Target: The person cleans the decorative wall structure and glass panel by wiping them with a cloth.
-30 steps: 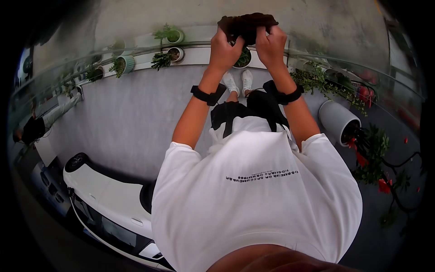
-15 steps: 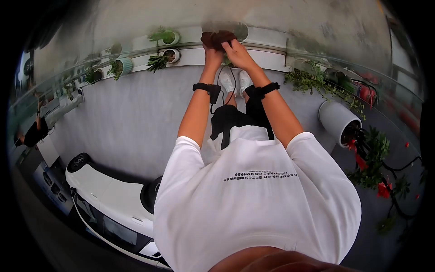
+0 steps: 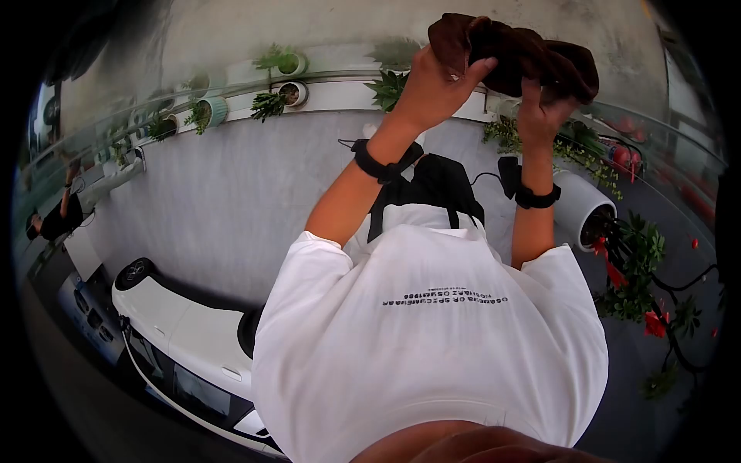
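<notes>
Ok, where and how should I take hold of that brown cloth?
Probably pinch the brown cloth along its near edge, one hand toward each end, coming from the wearer's side: it's bunched, spread sideways, and the left hand and right hand touch it there.

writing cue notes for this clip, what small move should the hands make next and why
Probably ease the left hand and right hand slightly apart, keeping both grips, to spread the brown cloth: both hands hold it, yet it looks bunched in thick folds.
</notes>
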A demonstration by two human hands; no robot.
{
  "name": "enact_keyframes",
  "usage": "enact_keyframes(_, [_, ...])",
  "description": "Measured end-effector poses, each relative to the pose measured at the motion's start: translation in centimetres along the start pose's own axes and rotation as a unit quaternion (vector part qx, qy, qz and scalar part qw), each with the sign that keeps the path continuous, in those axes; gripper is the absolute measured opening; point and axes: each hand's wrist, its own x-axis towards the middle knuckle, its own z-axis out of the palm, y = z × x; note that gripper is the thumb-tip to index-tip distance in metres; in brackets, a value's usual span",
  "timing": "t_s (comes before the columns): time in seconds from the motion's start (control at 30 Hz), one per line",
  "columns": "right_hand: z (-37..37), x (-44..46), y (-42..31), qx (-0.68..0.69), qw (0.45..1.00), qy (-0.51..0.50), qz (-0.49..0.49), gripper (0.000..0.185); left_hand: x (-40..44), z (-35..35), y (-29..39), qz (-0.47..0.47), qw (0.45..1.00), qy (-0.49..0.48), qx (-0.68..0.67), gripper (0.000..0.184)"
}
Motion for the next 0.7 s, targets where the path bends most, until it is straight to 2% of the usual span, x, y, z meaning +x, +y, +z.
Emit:
enact_keyframes(0.07, [0.2,1.1,0.1,-0.011,0.993,0.107,-0.054,0.041,0.6,1.1,1.3,0.074,0.995,-0.066,-0.015,0.028])
enact_keyframes(0.1, [0.9,1.7,-0.2,0.007,0.985,0.163,-0.062,0.045,0.6,1.5,1.5,0.076,0.995,-0.066,-0.017,0.028])
enact_keyframes(0.23, [1.1,0.9,3.6,-0.101,0.981,0.136,-0.096,0.047,0.4,1.0,0.2,0.009,0.992,-0.09,-0.086,0.03])
enact_keyframes(0.27, [1.3,0.0,5.4,-0.075,0.984,0.154,-0.048,0.044,0.0,0.7,-1.9,0.002,0.993,-0.084,-0.086,0.03])
enact_keyframes(0.33, [3.3,-1.9,7.1,-0.056,0.984,0.167,0.006,0.042,-0.5,-0.1,-3.0,0.002,0.985,-0.027,-0.168,0.03])
enact_keyframes(0.37, [5.4,-2.7,8.0,-0.027,0.983,0.182,-0.016,0.039,-0.9,-1.0,-3.7,0.001,0.985,-0.025,-0.171,0.03])
enact_keyframes(0.43, [9.8,-3.3,7.7,0.001,0.98,0.196,-0.044,0.037,-2.2,-3.2,-6.9,-0.103,0.977,-0.003,-0.187,0.029])
enact_keyframes(0.47, [11.6,-3.6,7.2,-0.075,0.981,0.167,-0.061,0.033,-2.7,-3.8,-9.7,-0.13,0.959,0.026,-0.25,0.027])
enact_keyframes(0.5, [13.4,-4.2,6.7,-0.154,0.976,0.137,-0.075,0.03,-2.8,-5.3,-12.1,-0.132,0.957,0.023,-0.258,0.027])
enact_keyframes(0.57, [17.2,-5.3,5.9,-0.247,0.961,0.031,-0.118,0.023,-3.2,-9.9,-15.9,-0.151,0.983,0.024,-0.101,0.024])
enact_keyframes(0.63, [22.2,-6.9,5.1,-0.271,0.956,-0.048,-0.099,0.02,-3.7,-14.7,-17.9,-0.216,0.97,0.029,-0.106,0.023])
enact_keyframes(0.7, [27.5,-9.2,4.6,-0.236,0.967,-0.098,0.014,0.025,-4.7,-19.8,-21.6,-0.238,0.965,0.051,-0.095,0.027])
